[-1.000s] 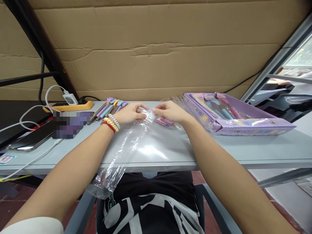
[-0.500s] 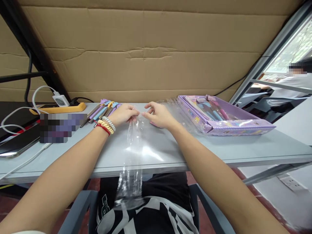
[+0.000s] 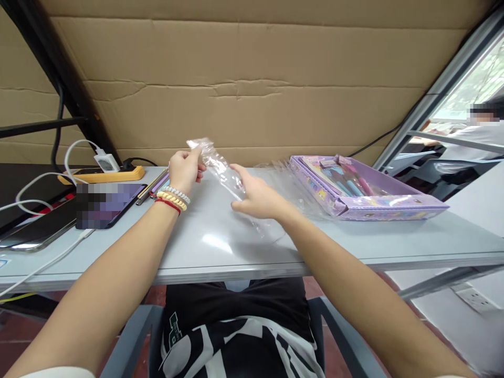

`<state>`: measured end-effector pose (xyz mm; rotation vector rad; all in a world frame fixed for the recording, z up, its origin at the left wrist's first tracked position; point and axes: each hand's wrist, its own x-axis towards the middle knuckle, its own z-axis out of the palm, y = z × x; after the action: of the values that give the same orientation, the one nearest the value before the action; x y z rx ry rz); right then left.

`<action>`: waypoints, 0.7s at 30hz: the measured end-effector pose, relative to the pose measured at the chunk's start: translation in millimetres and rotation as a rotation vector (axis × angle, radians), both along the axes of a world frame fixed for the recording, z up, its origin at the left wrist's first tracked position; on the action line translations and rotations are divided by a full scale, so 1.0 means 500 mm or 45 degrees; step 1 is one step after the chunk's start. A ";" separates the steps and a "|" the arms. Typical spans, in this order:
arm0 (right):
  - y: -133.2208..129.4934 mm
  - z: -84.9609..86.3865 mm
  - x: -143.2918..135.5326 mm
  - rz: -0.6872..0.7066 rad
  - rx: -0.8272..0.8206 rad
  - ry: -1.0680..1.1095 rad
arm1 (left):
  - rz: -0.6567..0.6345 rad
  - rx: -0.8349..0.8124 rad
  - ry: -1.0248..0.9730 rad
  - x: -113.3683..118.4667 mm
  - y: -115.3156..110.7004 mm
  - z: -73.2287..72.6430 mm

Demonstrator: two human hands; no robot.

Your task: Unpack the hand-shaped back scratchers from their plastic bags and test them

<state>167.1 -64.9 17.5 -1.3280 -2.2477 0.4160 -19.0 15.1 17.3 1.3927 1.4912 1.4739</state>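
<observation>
- Your left hand [image 3: 184, 169] now sits raised off the tabletop [image 3: 220, 247], at about 11 o'clock from your body; half a second ago it rested low on the surface beside the pens.
- Its grip is pressed together, thumb and fingers pinching the top end of the clear plastic sleeve [image 3: 220, 167].
- The sleeve has come up with it: before, it lay flat and trailed over the near edge onto your lap, and now it slants through the air from your left hand down toward 1 o'clock.
- Your right hand [image 3: 258, 198] sits lower, fingers loosely spread, with the sleeve running across or under the fingers. You cannot tell whether they actually pinch the film or only steady it.
- Judging from this, the sleeve is now off your lap and stretched between both hands, so its open end looks easier to work with than when it lay flat.
- The bundle of pens [image 3: 155, 185] lies at 10 o'clock, just behind your left wrist, apart from both hands.
- The purple stationery box [image 3: 366, 202] stands at 2 o'clock, with more clear film [image 3: 287, 181] lying against its near-left side.
- A phone [image 3: 43, 228] and a yellow power strip [image 3: 102, 174] sit far out at 9 to 10 o'clock.
</observation>
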 end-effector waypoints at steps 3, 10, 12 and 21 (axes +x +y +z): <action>0.012 0.045 0.051 -0.169 0.113 0.023 | -0.003 -0.022 -0.164 0.013 -0.012 0.006; 0.074 0.120 0.200 -0.738 0.086 -0.377 | -0.060 -0.023 0.173 0.016 -0.011 -0.009; 0.090 0.102 0.215 -0.843 0.030 -0.638 | -0.081 -0.022 0.282 0.015 -0.010 -0.015; 0.091 0.023 0.207 -0.862 -0.278 -1.151 | -0.129 0.008 0.648 0.014 -0.018 -0.018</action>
<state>270.4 -19.2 29.1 -2.6508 -2.1718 -0.2561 -11.9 6.3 8.2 1.9154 1.6775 1.1077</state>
